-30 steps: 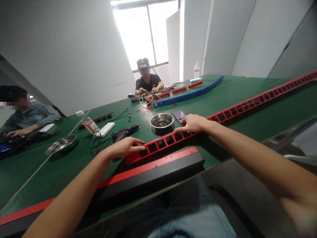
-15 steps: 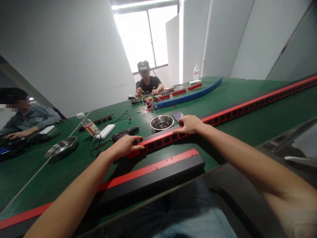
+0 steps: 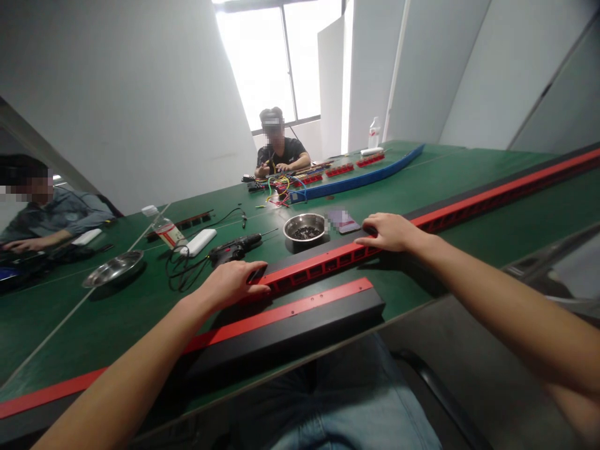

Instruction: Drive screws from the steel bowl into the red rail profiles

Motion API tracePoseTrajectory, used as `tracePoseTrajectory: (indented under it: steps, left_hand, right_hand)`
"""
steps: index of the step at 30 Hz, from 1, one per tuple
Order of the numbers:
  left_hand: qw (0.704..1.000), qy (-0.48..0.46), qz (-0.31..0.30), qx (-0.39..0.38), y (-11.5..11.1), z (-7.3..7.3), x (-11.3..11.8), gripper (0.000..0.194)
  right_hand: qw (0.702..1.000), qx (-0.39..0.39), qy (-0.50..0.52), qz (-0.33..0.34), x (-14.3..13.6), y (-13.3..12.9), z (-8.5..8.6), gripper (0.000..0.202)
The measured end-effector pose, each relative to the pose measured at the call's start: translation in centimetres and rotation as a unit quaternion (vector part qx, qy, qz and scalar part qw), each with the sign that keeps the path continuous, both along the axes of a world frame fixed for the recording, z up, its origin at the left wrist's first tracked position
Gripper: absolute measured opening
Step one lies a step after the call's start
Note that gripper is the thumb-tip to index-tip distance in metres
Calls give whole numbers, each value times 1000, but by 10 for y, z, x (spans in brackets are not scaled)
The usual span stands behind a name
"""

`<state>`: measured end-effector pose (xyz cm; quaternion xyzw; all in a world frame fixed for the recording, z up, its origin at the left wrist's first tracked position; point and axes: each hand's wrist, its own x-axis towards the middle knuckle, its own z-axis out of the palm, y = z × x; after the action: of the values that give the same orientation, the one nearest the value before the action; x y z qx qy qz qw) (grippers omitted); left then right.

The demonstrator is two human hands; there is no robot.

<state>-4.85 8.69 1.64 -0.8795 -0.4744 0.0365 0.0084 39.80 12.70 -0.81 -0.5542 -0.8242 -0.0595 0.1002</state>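
A long red-and-black strip with square openings (image 3: 323, 261) runs from the middle of the table to the far right. Its left end is gripped by my left hand (image 3: 237, 280), thumb on the near side and fingers over the top. Farther along, my right hand (image 3: 387, 232) grips the same strip between thumb and fingers. Nearer to me lies a second red-and-black bar (image 3: 304, 322), touched by neither hand. Beyond the strip are a steel bowl of small dark parts (image 3: 305, 230) and a phone (image 3: 343, 221).
A drill (image 3: 237, 248) with a cable, a white block (image 3: 200, 242), a bottle (image 3: 165, 228) and a steel dish (image 3: 115, 270) stand at left. Behind are coloured wires (image 3: 281, 187) and a blue strip (image 3: 360, 182). Two people sit across and at left.
My right hand has slid right along the strip, uncovering more of the phone. The strip has tilted, showing more of its black top and less of its openings.
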Motion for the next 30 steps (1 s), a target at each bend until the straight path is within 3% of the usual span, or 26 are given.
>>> tracePoseTrajectory:
  steps: [4, 8, 11, 13, 15, 18, 22, 30]
  left_hand:
    - [1000, -6, 16, 0, 6, 0, -2, 76]
    - [999, -35, 15, -17, -2, 8, 3, 67]
    - [994, -89, -29, 47, -34, 15, 16, 48]
    - [987, -118, -73, 84, -67, 12, 26, 52]
    - [989, -90, -98, 61, -97, 3, 34, 62]
    - [995, -39, -60, 76, -120, -19, 40, 73]
    - [994, -5, -38, 105, -110, -32, 41, 76]
    - [994, -25, -35, 102, -84, -27, 38, 76]
  right_hand:
    - [998, 21, 17, -57, 42, 4, -11, 71]
    - [995, 58, 0, -77, 50, 3, -23, 73]
    - [993, 77, -13, -84, 46, 3, -27, 73]
    - [993, 82, -8, -83, 45, 3, -29, 71]
    - [993, 85, -4, -81, 46, 5, -30, 69]
    - [992, 92, -12, -86, 48, 7, -32, 69]
    - [991, 96, -17, -91, 47, 6, -33, 72]
    - [990, 101, -13, -98, 44, -5, -32, 71]
